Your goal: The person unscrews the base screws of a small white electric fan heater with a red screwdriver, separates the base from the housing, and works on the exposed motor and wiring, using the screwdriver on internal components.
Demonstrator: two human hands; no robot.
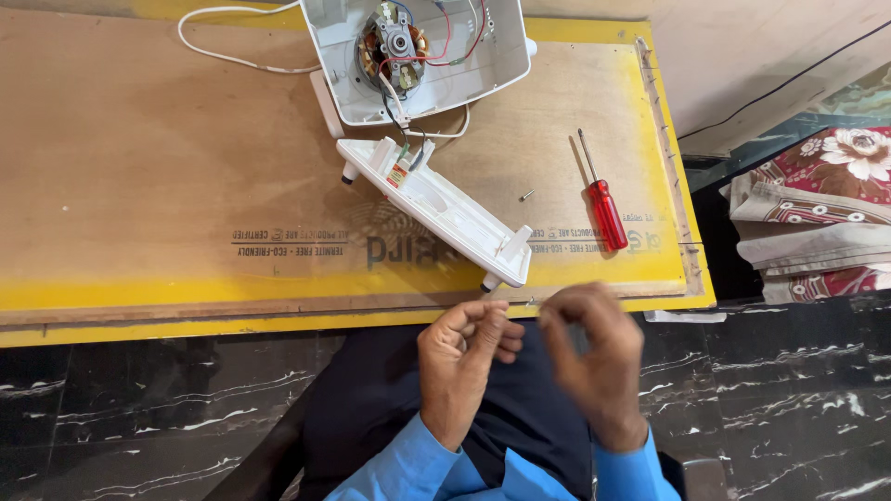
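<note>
My left hand (pixel 462 362) and my right hand (pixel 594 357) hover close together over my lap, just below the board's near edge, fingers curled. Whether either pinches something small I cannot tell; the right hand is blurred. Beyond them on the plywood board (pixel 167 186) lies a white plastic base panel (pixel 436 206), tilted on its edge. Wires join it to an opened white appliance housing (pixel 501 56) with an exposed motor (pixel 394 42). A red-handled screwdriver (pixel 601 199) lies right of the panel, with a small screw (pixel 527 195) between them.
A white power cord (pixel 232 37) loops from the housing at the back left. Folded floral fabrics (pixel 817 213) are stacked on the right, off the board. A black marble floor (pixel 139 408) lies around my legs. A black cable (pixel 780 88) crosses the floor at the back right.
</note>
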